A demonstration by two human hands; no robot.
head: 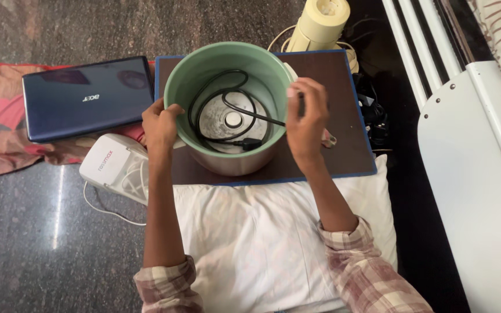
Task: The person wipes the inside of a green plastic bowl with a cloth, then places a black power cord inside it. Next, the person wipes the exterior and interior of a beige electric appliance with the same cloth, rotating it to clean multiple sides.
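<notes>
Two hands on the green pot (pixel 204 64), centre frame: left hand (pixel 159 124) clamps the rim, right hand (pixel 305 119) fingers pinch the black cord (pixel 218 95) inside.

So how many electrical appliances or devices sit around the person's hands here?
4. A green-lined cooker pot on the board, held by both hands; a closed dark laptop at left; a white device below it; a cream appliance behind. Others may be hidden among the cables at right.
</notes>
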